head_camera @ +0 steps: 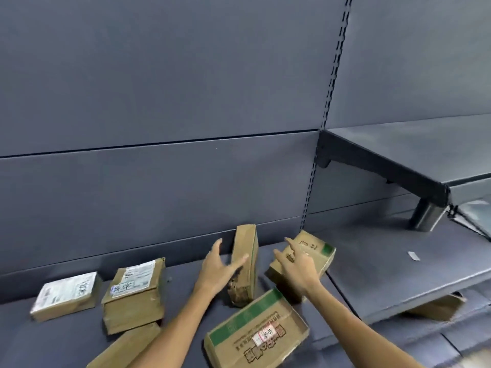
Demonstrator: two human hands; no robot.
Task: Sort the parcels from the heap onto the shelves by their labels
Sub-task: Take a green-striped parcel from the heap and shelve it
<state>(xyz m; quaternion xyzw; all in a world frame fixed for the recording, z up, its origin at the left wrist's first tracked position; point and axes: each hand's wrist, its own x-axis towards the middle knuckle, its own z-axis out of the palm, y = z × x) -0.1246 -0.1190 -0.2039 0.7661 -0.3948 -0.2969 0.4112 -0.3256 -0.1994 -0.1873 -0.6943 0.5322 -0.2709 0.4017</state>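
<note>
Several brown cardboard parcels lie on a dark grey shelf (186, 272). A narrow parcel (245, 251) stands on edge against the back panel. My left hand (218, 269) is spread, its thumb against the face of that parcel and its fingers apart beside it. A tilted parcel with a green stripe (316, 248) lies to the right; my right hand (295, 264) hovers over it with straight fingers. A flat green-striped parcel (255, 333) with a red-and-white label lies nearest me. Two labelled parcels sit at the left: a white-labelled one (66, 296) and a stacked one (134, 290).
Another plain parcel (125, 349) lies at the bottom left. To the right is a second bay with a higher grey shelf (414, 152) and a lower shelf (398, 264) holding a small white scrap (413, 255). A parcel (435, 306) pokes out beneath it.
</note>
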